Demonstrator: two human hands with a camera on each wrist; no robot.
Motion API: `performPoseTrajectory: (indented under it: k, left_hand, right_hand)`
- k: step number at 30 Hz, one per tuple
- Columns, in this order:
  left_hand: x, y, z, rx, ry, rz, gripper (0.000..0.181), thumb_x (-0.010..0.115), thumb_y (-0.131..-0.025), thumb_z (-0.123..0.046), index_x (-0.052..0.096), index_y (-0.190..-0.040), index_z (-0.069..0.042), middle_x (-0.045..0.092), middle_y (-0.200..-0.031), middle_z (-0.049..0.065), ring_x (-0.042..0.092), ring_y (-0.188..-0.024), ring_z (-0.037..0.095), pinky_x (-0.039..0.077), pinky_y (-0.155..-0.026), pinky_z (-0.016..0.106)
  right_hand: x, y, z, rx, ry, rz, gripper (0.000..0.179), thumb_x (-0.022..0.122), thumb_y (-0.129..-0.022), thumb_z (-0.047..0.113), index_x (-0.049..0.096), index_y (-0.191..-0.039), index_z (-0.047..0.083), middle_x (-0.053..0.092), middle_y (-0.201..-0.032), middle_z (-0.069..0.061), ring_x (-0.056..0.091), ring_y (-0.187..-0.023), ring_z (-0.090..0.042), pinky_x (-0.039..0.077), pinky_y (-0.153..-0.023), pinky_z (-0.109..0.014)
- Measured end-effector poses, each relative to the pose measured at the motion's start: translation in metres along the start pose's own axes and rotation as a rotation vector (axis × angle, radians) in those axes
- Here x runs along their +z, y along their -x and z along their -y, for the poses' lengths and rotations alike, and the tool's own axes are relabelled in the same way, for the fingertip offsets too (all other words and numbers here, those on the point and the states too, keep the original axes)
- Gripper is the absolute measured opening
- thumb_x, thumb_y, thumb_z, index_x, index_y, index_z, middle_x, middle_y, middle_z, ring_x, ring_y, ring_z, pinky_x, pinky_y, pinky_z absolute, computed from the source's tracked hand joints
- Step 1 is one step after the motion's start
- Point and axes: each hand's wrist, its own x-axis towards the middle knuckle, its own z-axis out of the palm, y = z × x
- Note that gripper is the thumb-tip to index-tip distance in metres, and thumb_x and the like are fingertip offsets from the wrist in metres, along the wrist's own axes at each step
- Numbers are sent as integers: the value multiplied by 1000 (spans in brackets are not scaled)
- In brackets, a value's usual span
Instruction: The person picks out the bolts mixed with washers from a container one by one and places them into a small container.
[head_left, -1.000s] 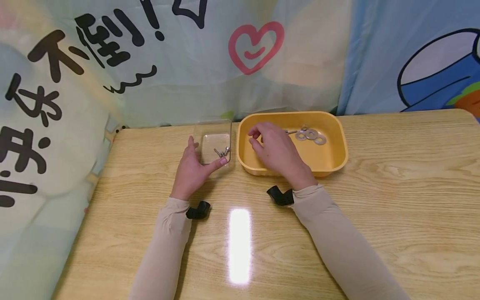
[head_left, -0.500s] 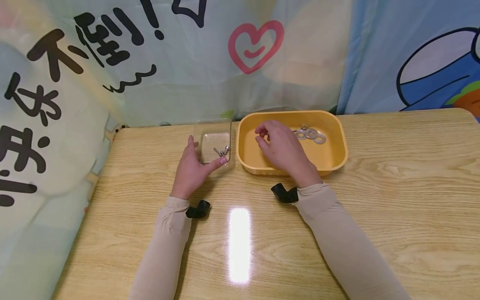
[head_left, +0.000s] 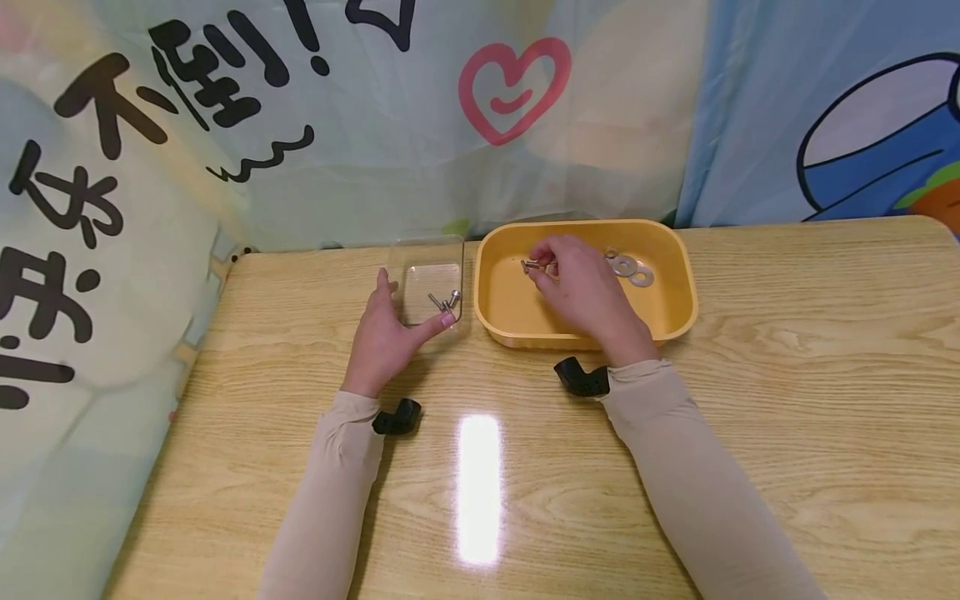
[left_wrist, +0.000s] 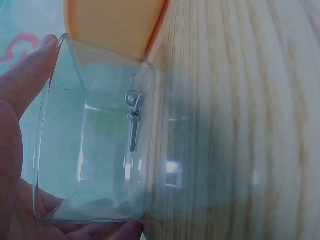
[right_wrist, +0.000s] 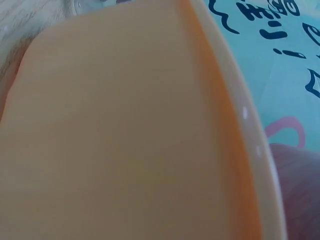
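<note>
My left hand [head_left: 386, 346] grips a clear plastic box [head_left: 423, 285], its thumb over the near right corner and its fingers along the left side. A few silver screws [left_wrist: 133, 120] lie in the box. My right hand [head_left: 588, 292] is inside the yellow basin [head_left: 495, 304], beside the box. Between its thumb and fingertips it pinches a small silver screw [head_left: 531, 265], whose end sticks out to the left. Several flat washers [head_left: 641, 277] lie at the back right of the basin, partly hidden by this hand.
Both containers stand at the back of the wooden table [head_left: 810, 383], close to a printed fabric backdrop [head_left: 600, 117]. A black camera mount [head_left: 581, 379] sits at the right wrist, another black mount [head_left: 397, 418] at the left. The basin's wall [right_wrist: 125, 125] fills most of the right wrist view.
My right hand has moved to the right inside the basin, covering more of the washers. A screw now shows at its fingertips. The left hand and the box have stayed put.
</note>
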Motion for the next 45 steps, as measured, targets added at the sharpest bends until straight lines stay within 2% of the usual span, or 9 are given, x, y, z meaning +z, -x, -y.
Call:
performPoseTrajectory:
  k: [6, 15, 25, 36, 45]
  left_hand:
    - [0, 1, 1, -2, -5, -6, 127, 79, -78, -62, 4, -161, -3, 37, -157, 16, 37, -143, 34, 31, -116, 49]
    - [-1, 0, 2, -1, -7, -13, 127, 78, -78, -63, 4, -161, -3, 38, -157, 16, 35, -145, 34, 30, -117, 49]
    - [1, 0, 1, 3, 5, -10, 126, 79, -78, -60, 4, -161, -2, 37, -157, 17, 36, -144, 34, 31, -116, 49]
    - [1, -1, 2, -6, 14, -8, 127, 78, -77, -64, 4, -162, -5, 37, -157, 14, 35, -145, 33, 32, -116, 48]
    - [0, 0, 2, -6, 8, -8, 126, 79, -77, -62, 5, -161, -4, 38, -157, 15, 35, -144, 33, 32, -116, 48]
  right_hand:
    - [-3, -1, -4, 34, 8, 36, 26, 64, -97, 11, 63, -119, -2, 62, -114, -18, 54, -101, -33, 43, -93, -48]
    - [-6, -3, -10, 91, 19, 76, 32, 62, -96, 9, 61, -125, -3, 59, -123, -21, 52, -116, -36, 35, -105, -52]
    - [-11, -1, -17, 123, 54, 86, 38, 64, -95, 11, 60, -130, -3, 56, -130, -22, 48, -124, -38, 35, -106, -55]
    - [-12, -2, -22, 124, 98, 108, 42, 67, -93, 10, 59, -132, -5, 55, -129, -26, 47, -122, -41, 34, -107, -56]
    - [-11, -2, -26, 127, 119, 151, 50, 65, -92, 12, 55, -136, -9, 51, -133, -31, 43, -126, -46, 27, -111, -57]
